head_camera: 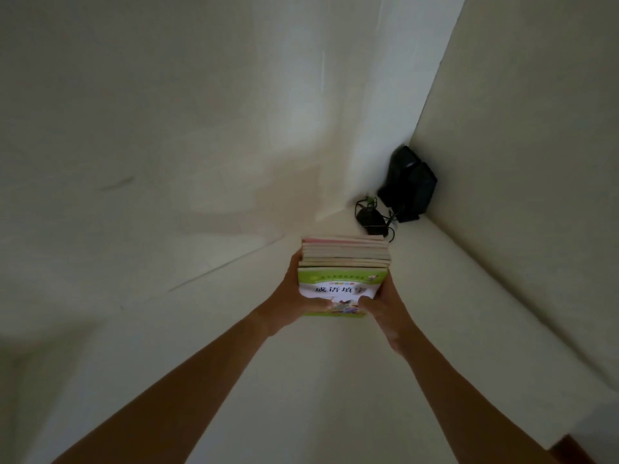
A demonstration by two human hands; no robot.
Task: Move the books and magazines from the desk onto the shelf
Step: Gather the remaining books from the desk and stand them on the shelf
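Both hands, left hand (294,296) and right hand (385,309), grip a stack of thin paperback books with a green-and-white cover (343,272) over the pale cream shelf board (435,296), near a black speaker (408,185).

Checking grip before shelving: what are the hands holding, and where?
Both hands hold the stack of books: left hand and right hand grip its sides, thumbs on the top cover.
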